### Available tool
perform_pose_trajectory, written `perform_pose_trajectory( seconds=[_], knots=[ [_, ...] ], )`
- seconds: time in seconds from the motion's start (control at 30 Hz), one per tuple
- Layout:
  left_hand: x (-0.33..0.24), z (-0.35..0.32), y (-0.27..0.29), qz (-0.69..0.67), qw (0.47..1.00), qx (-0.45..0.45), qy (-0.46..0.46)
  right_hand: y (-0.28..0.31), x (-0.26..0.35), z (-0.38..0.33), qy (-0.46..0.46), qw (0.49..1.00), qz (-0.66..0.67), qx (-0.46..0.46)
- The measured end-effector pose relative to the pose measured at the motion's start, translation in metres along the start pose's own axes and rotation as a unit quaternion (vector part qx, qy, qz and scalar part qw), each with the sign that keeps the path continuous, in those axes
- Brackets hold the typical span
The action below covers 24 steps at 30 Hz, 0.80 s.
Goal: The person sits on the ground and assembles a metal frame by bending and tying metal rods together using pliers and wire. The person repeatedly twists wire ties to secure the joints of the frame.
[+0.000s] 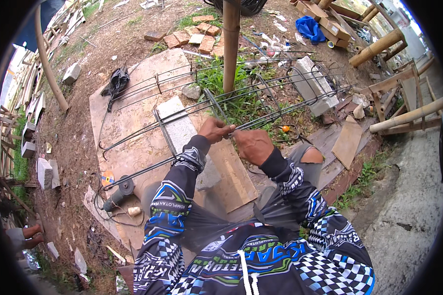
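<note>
My left hand and right hand meet at the near long bars of the rebar cage, fingertips almost touching. The left has finger and thumb drawn together and the right is curled beside it; I cannot tell how firmly either is closed, or on what. The cage lies in front of me, stretching from the plywood sheet on my left, past the grass, to the hollow concrete block on my right. A pale block sits beneath its left part.

Leftward, the hooked bar ends reach over the sheet, which has bare surface around them; the nearest ends come close to the angle grinder by the sheet's left edge. A black plastic bag lies at the far left edge. Ahead, a bamboo post narrows the room, rising close to the bars. My right knee is near my right hand, with a small orange ball just beyond. Past the loose board, open concrete paving runs along my right.
</note>
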<state>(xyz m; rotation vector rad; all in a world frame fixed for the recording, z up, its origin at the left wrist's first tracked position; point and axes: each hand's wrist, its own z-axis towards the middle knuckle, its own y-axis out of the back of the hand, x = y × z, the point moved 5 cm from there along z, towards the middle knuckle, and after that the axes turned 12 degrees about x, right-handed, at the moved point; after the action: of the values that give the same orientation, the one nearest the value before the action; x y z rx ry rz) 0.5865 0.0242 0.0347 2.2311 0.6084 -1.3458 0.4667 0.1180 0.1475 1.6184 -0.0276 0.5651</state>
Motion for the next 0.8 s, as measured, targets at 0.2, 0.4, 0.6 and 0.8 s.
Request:
perform_pose_trajectory(
  seconds=[0.2, 0.4, 0.6, 0.8],
  knots=[
    [-0.01, -0.001, -0.003, -0.009, 1.0, 0.004, -0.002, -0.031, -0.071, 0.005, -0.192, 0.981, -0.019, -0.021],
    [-0.012, 0.007, -0.004, 0.0, 1.0, -0.005, -0.005, -0.09, -0.04, -0.025, -0.184, 0.781, 0.591, 0.086],
    [-0.001, 0.003, -0.008, -0.023, 1.0, -0.01, -0.001, 0.027, -0.124, -0.031, -0.129, 0.902, 0.404, 0.078],
    [-0.036, 0.006, -0.013, 0.006, 1.0, 0.022, 0.001, -0.032, -0.4, -0.188, -0.544, 0.831, 0.038, -0.105]
  ],
)
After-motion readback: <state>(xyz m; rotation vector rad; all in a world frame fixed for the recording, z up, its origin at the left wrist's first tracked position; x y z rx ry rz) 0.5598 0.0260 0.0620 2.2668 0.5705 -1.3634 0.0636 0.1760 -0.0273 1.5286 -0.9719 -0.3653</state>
